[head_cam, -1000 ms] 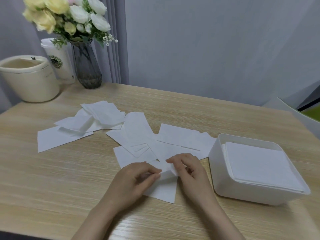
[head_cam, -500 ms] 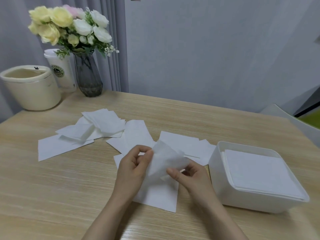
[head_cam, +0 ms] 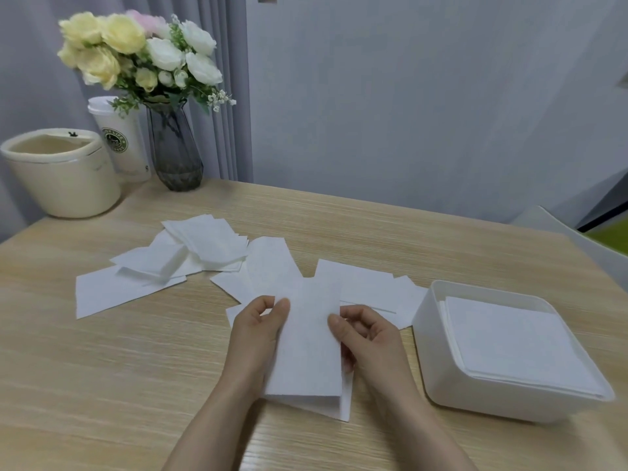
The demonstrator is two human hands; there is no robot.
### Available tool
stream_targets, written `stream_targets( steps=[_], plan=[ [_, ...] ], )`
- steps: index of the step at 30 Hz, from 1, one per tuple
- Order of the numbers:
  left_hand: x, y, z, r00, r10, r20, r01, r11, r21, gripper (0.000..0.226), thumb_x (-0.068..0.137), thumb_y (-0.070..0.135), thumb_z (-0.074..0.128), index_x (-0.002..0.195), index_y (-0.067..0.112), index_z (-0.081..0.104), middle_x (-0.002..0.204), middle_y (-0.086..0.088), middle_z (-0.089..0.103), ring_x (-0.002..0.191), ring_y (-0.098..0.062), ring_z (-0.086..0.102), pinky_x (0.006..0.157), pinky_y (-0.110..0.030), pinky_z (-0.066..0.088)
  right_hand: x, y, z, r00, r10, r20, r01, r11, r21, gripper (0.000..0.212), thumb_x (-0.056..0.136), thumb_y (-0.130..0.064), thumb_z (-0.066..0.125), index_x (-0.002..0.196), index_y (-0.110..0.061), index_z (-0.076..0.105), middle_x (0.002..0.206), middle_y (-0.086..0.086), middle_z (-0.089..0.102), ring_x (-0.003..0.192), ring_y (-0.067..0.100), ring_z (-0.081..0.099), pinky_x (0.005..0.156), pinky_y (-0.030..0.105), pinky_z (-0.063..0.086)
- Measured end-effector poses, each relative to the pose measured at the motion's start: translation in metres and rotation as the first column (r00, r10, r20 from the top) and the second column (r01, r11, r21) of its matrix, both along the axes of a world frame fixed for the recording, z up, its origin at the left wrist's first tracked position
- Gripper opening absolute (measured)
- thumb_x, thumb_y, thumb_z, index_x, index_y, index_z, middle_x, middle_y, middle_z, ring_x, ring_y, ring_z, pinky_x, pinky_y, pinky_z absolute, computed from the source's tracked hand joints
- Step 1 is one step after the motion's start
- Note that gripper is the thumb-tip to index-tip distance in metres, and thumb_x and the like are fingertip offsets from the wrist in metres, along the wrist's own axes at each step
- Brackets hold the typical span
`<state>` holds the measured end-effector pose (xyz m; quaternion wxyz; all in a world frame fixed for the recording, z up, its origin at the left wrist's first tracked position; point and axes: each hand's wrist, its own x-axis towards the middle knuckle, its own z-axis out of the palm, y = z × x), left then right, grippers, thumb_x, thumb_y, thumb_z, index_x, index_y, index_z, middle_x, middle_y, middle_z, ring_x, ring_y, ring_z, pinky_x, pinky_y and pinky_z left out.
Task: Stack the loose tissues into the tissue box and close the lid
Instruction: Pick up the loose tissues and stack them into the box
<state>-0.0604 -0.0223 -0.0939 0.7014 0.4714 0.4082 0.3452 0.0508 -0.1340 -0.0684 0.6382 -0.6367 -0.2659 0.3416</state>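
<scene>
Pale wood-grain table [head_cam: 102, 385], both hands holding one folded tissue above it.
Left hand [head_cam: 255, 331] and right hand [head_cam: 367, 338] pinch the soft white rectangular folded tissue [head_cam: 309, 348] by its side edges, thumbs on top, fingers curled beneath. Just right sits the smooth white rounded tissue box [head_cam: 475, 399], lidless, tissues stacked inside. Beyond lie loose tissues [head_cam: 204, 246], scattered and overlapping; farther back, a glass vase [head_cam: 173, 151] of flowers.

White tissues [head_cam: 217, 248] lie on a pale wood-grain desk [head_cam: 102, 368] — white tissue box [head_cam: 475, 389], cream bin [head_cam: 64, 185], smoky grey vase [head_cam: 174, 154] with yellow, white and pink flowers [head_cam: 136, 52].
</scene>
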Motion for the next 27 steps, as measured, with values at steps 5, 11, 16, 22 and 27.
stream_targets(
  steps=[5,11,16,22,27],
  plan=[
    [-0.003,0.0,-0.007,0.987,0.105,-0.122,-0.073,0.969,0.237,0.021,0.091,0.018,0.066,0.072,0.008,0.065,0.063,0.004,0.061,0.062,-0.011,0.053,0.065,-0.032,0.041,-0.002,0.003,-0.009,0.996,-0.024,0.089,0.032,0.996,-0.083,0.008,0.083,-0.017,0.073,0.09,-0.013,0.069,0.083,0.013,0.069,0.066,0.012,0.057,0.057,0.02,0.042],
    [-0.005,0.004,-0.007,0.992,0.12,-0.046,-0.112,0.981,0.161,0.014,0.09,0.017,0.068,0.077,0.012,0.071,0.067,-0.005,0.068,0.064,-0.018,0.059,0.067,-0.034,0.046,-0.007,0.006,-0.017,0.993,0.039,0.112,-0.024,0.991,-0.135,0.014,0.084,-0.018,0.072,0.098,-0.022,0.071,0.106,-0.005,0.069,0.094,0.007,0.064,0.081,0.026,0.052],
    [-0.005,0.003,-0.008,0.992,0.11,-0.068,-0.098,0.982,0.162,0.014,0.091,0.019,0.067,0.077,0.018,0.069,0.06,-0.005,0.066,0.059,-0.02,0.059,0.064,-0.035,0.045,-0.011,0.007,-0.014,0.988,0.148,0.036,-0.145,0.985,-0.093,0.014,0.09,-0.012,0.064,0.1,-0.014,0.074,0.097,0.0,0.075,0.093,0.016,0.069,0.081,0.027,0.054],
    [-0.01,0.0,-0.008,0.999,0.012,-0.04,-0.007,0.99,0.139,0.008,0.09,0.016,0.068,0.096,0.022,0.066,0.069,-0.01,0.068,0.066,-0.023,0.063,0.067,-0.038,0.049,-0.014,0.01,-0.019,0.996,0.087,0.013,-0.085,0.992,-0.093,0.016,0.092,-0.007,0.06,0.097,-0.013,0.075,0.093,0.003,0.076,0.092,0.02,0.071,0.082,0.035,0.054],
    [-0.012,-0.003,-0.006,0.995,-0.071,-0.073,0.083,0.981,0.176,0.027,0.089,0.001,0.065,0.109,0.019,0.063,0.083,-0.005,0.077,0.074,-0.019,0.072,0.07,-0.036,0.054,-0.011,0.01,-0.018,0.998,0.056,-0.022,-0.058,0.992,-0.11,0.014,0.09,-0.003,0.061,0.097,-0.01,0.072,0.09,0.005,0.076,0.09,0.023,0.072,0.081,0.036,0.055]
  ],
)
